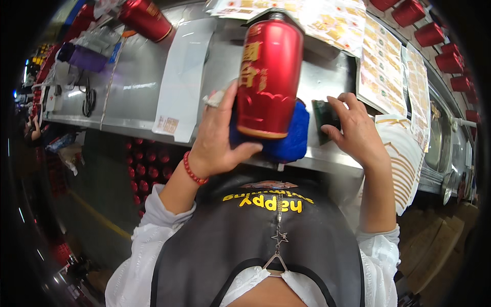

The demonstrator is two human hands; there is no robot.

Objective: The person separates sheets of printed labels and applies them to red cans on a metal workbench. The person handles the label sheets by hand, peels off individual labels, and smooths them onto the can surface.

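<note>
While I watch remotely, the red can (271, 77) is over the blue pad (297, 137); left of that pad, my left hand (217, 133) spreads wide beside the can, its grip unclear; right of it, my right hand (360, 130) pinches a dark flat piece (323, 122).

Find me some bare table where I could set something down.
The metal table looks bare between the long white sheet and the black cable on the left. A narrower strip shows between that sheet and the red can. The right is crowded with printed sheets.
</note>
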